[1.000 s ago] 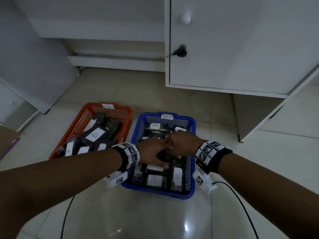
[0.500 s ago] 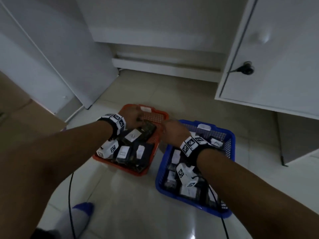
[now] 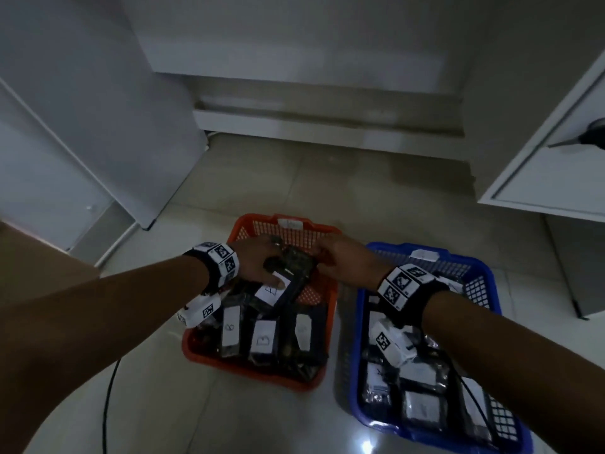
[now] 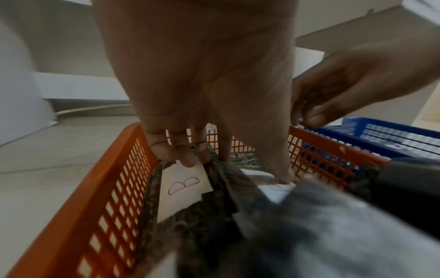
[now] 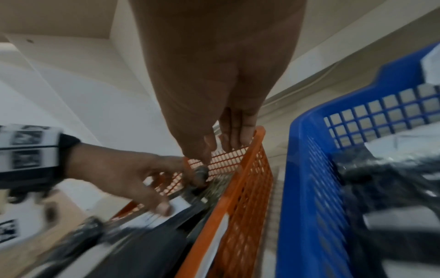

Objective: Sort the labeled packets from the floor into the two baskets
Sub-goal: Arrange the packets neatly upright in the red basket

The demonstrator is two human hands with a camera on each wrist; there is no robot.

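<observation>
An orange basket (image 3: 288,226) and a blue basket (image 3: 357,355) stand side by side on the floor, both holding several dark packets with white labels. My left hand (image 3: 258,267) is inside the orange basket (image 4: 95,188). Its fingers (image 4: 176,152) curl over the top edge of a mottled packet labelled B (image 4: 183,190), and its thumb rests on the label of a neighbouring packet (image 3: 273,291). My right hand (image 3: 343,262) hovers over the orange basket's far right rim (image 5: 247,188), fingers (image 5: 235,135) loose and holding nothing. The blue basket (image 5: 304,169) lies just to its right.
A white cabinet with a door (image 3: 540,158) stands at the right and a white panel (image 3: 98,126) at the left. A brown board (image 3: 39,257) sits at the left edge. A black cable (image 3: 106,404) runs across the glossy tiles.
Both hands left the blue basket and moved left to the orange one, and the head view swung left with them. The left hand now has its fingers on a B packet.
</observation>
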